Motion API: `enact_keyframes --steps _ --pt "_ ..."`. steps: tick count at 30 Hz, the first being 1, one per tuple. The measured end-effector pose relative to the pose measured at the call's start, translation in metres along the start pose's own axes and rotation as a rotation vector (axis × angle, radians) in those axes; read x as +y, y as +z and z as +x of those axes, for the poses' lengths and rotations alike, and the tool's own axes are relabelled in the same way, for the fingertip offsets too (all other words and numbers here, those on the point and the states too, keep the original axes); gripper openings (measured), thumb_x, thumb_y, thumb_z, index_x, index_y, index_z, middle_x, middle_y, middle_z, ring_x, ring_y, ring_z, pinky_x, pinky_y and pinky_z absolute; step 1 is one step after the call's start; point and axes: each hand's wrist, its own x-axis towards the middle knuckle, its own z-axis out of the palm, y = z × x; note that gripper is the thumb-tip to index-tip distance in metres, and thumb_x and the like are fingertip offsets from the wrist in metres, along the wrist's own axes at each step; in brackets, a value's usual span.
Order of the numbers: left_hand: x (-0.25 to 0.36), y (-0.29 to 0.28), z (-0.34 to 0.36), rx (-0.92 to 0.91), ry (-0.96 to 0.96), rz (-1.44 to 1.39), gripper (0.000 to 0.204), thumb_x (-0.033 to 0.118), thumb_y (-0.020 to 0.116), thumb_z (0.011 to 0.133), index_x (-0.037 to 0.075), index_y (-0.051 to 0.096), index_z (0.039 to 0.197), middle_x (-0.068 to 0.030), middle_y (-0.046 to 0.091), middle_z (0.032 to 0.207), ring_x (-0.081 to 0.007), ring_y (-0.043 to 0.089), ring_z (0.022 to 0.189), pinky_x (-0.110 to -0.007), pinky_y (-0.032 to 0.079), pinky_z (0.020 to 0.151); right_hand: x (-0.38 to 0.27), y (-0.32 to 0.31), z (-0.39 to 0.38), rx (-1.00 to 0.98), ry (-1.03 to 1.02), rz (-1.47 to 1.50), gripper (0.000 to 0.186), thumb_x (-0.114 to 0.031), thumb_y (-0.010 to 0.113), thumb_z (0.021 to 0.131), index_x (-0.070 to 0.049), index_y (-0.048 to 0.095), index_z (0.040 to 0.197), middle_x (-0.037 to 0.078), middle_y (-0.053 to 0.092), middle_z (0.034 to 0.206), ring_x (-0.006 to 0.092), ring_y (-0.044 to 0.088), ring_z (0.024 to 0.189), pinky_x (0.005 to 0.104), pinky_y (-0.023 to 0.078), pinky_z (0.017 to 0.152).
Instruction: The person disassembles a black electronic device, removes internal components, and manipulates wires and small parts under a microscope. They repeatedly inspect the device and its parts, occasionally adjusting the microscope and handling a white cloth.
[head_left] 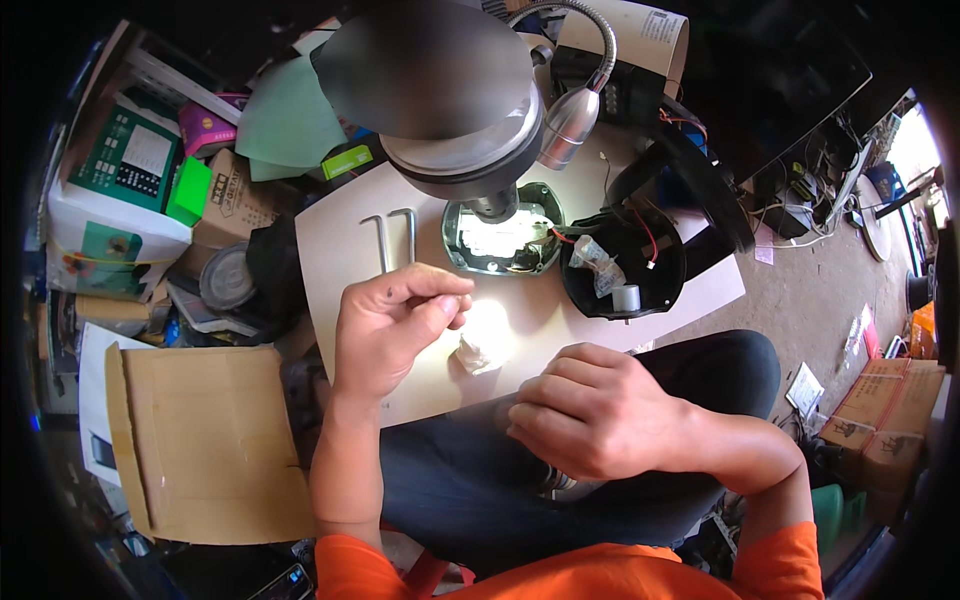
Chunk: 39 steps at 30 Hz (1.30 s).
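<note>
My left hand [395, 325] is raised over the near left of the pale board [330, 250], thumb and forefinger pinched together; anything between them is too small to make out. My right hand [600, 410] is curled closed above my lap, its fingertips turned away, so what it may hold is hidden. Beyond my hands sits an opened dark housing [455, 245] with a brightly lit inside. Wires run from it to a round black housing [580, 300], which holds a small whitish cylinder [626, 298] and a crumpled clear bag [597, 265]. Between my hands lies a crumpled white wad [478, 355].
A large round-headed optical device [455, 165] overhangs the lit housing, beside a silver gooseneck lamp [572, 125]. Two L-shaped metal keys [411, 235] lie left of the housing. An open cardboard box [215, 440] stands at left. Stacked cartons [880, 420] are at far right.
</note>
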Motion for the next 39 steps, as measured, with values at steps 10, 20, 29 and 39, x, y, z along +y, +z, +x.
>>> enact_keyframes --steps 10,20,29,39 --pt "-0.019 -0.004 -0.012 0.016 -0.029 -0.128 0.020 -0.004 0.066 0.094 -0.004 0.071 0.114 -0.0144 0.075 0.098 -0.0183 0.072 0.085 -0.032 0.060 0.081 0.017 0.012 -0.004 -0.033 0.074 0.149 0.019 -0.011 0.083 0.080 -0.005 0.071 0.094 0.005 0.068 0.090 0.0231 0.067 0.072 0.0345 0.052 0.064" --pt "-0.015 0.019 -0.014 -0.001 -0.126 -0.185 0.021 -0.001 0.067 0.098 -0.006 0.071 0.118 -0.0149 0.075 0.103 -0.0180 0.072 0.088 -0.031 0.060 0.082 0.023 0.019 -0.008 0.131 0.150 0.142 0.017 -0.012 0.080 0.081 -0.005 0.066 0.089 0.006 0.063 0.082 0.0258 0.065 0.068 0.0374 0.052 0.060" --pt "-0.026 0.018 -0.013 -0.092 -0.042 -0.497 0.023 -0.006 0.066 0.097 -0.005 0.072 0.119 -0.0113 0.072 0.108 -0.0147 0.069 0.091 -0.028 0.056 0.085 0.025 0.017 -0.008 0.226 0.252 0.253 0.016 -0.006 0.080 0.081 -0.002 0.071 0.094 0.011 0.067 0.087 0.0282 0.067 0.067 0.0380 0.056 0.060" --pt "-0.023 0.028 -0.012 -0.117 -0.072 -0.544 0.018 -0.006 0.069 0.095 0.000 0.070 0.113 -0.0129 0.072 0.106 -0.0161 0.071 0.092 -0.030 0.059 0.085 0.021 0.014 -0.008 0.276 0.325 0.388 0.016 -0.002 0.078 0.086 0.000 0.068 0.099 0.012 0.066 0.090 0.0291 0.069 0.074 0.0365 0.056 0.064"
